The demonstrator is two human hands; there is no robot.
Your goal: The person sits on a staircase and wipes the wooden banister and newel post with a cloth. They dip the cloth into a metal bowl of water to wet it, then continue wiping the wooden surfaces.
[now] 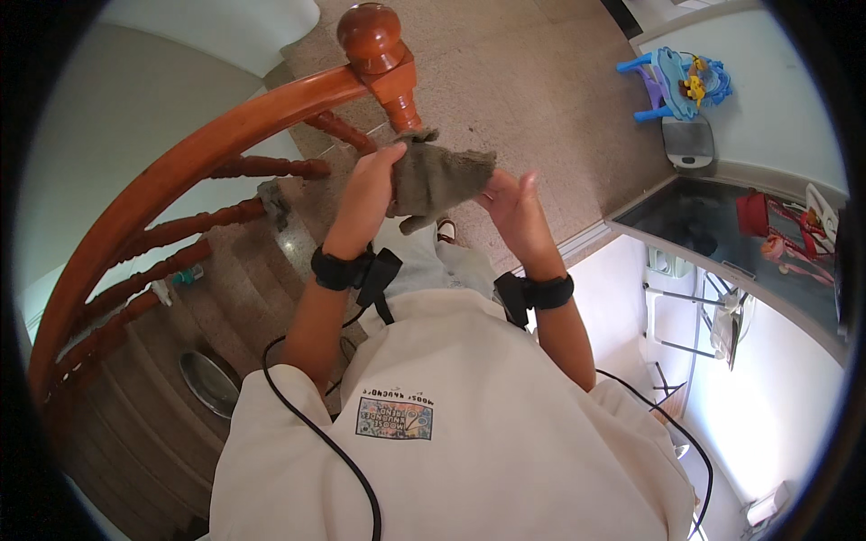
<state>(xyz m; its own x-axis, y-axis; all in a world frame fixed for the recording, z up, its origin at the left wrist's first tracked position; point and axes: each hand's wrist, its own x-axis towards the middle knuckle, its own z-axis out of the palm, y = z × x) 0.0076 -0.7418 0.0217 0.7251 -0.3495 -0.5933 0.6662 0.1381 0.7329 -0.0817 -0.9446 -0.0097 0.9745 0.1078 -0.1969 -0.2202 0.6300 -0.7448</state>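
A grey-brown cloth [443, 179], bunched and partly folded, spans the space between my hands. My left hand [369, 182] grips its left side, thumb on top and fingers hidden under the fabric. At the cloth's right end, my right hand [511, 206] touches the edge with its fingertips, thumb raised; how firmly it pinches cannot be told. Just beyond the cloth stands a wooden newel post [399, 91] with a round knob, joined to a curved wooden handrail [223, 138].
Stairs [169, 379] descend at the left, holding a metal basin [210, 382], a green bottle [188, 274] and a grey rag [274, 203] by a baluster. At right are a dark-topped cabinet [703, 209] with a red bag [752, 213] and a blue toy table [666, 74]. Black cables hang beside both arms.
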